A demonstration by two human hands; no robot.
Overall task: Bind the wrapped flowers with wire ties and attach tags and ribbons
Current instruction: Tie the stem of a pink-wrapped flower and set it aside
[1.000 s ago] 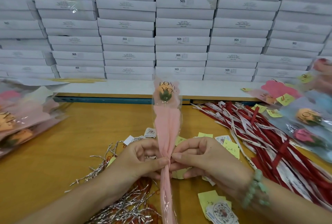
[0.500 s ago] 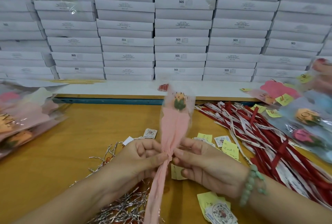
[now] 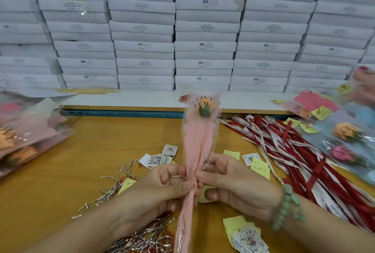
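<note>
Now we pinch the wrapped flower [image 3: 199, 141] at its gathered waist, left hand [image 3: 162, 189] and right hand [image 3: 235, 188] both clamped on the pink wrap. It stands upright over the worktop [image 3: 81, 151], bloom toward twelve o'clock. Binding seems the step in hand; whether a tie is on, we cannot tell. Next we likely need tags [image 3: 156, 159] from ten o'clock and ribbons [image 3: 300, 161] from three o'clock.
</note>
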